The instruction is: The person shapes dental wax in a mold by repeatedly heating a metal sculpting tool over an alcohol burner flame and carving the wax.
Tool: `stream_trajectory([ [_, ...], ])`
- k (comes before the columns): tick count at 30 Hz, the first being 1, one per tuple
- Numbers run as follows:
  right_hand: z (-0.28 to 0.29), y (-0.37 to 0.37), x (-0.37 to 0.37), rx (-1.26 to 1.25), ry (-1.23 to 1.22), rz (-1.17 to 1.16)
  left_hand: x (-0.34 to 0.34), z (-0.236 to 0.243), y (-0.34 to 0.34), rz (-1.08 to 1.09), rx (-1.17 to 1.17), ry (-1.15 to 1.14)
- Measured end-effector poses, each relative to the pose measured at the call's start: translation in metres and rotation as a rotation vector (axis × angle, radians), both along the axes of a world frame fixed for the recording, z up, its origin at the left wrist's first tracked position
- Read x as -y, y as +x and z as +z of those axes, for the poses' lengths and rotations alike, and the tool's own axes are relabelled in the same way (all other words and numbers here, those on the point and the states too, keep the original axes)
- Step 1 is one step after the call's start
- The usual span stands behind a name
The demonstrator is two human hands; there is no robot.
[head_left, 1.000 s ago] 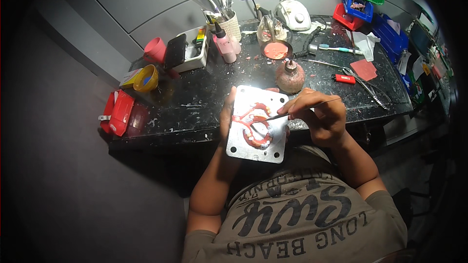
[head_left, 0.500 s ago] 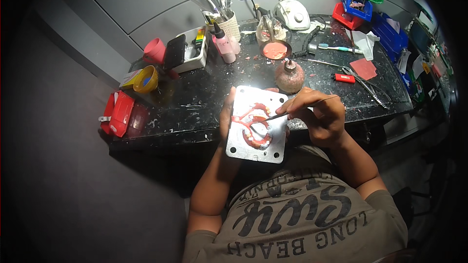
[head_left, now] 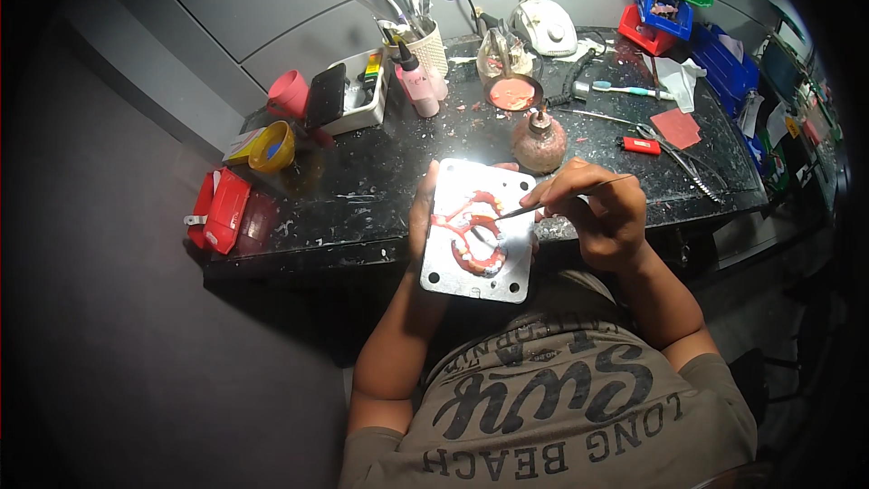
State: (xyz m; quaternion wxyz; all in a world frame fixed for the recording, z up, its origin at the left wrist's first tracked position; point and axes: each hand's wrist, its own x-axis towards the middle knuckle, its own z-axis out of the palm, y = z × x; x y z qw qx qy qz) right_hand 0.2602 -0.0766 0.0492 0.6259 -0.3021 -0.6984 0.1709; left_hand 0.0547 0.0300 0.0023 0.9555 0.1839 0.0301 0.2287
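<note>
My left hand (head_left: 421, 218) grips a metal dental flask half (head_left: 516, 249) by its left edge, fingers wrapped behind it and partly hidden. The plate is tilted toward me above the front edge of the bench. Set in its pale filling are red wax denture bases (head_left: 466, 259) with teeth, joined by red wax strips (head_left: 443, 219) that run to the left edge. Pinched in my right hand (head_left: 608, 213) is a thin dark wax carving tool (head_left: 518, 213). Its tip reaches the middle wax piece; glare hides whether they touch.
Just beyond the flask stands a round glass burner bottle (head_left: 539, 147). Behind it is a small pan of pink wax (head_left: 512, 94). A red lighter (head_left: 638, 145), pink wax sheet (head_left: 677, 129) and toothbrush (head_left: 632, 90) lie right; a pink bottle (head_left: 418, 86) and yellow bowl (head_left: 272, 148) stand left.
My right hand has shifted slightly right, and the tool tip has moved a little up over the middle wax piece. The flask half stays nearly still in my left hand.
</note>
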Motion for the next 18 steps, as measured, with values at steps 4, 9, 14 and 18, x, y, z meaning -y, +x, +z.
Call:
stream_trajectory([
  [4, 0.0, 0.0, 0.001, -0.006, -0.008, -0.001, 0.001, 0.001, 0.001, -0.003, 0.003, -0.004],
  [9, 0.0, 0.001, 0.0, 0.011, -0.011, 0.009, -0.002, -0.004, 0.001, -0.046, 0.034, 0.025],
  [14, -0.002, 0.012, 0.0, -0.081, 0.026, 0.043, 0.001, -0.002, 0.004, -0.061, 0.047, -0.028],
  [18, 0.001, 0.035, -0.009, -0.206, 0.0, -0.17, -0.003, -0.003, -0.001, -0.144, 0.118, -0.044],
])
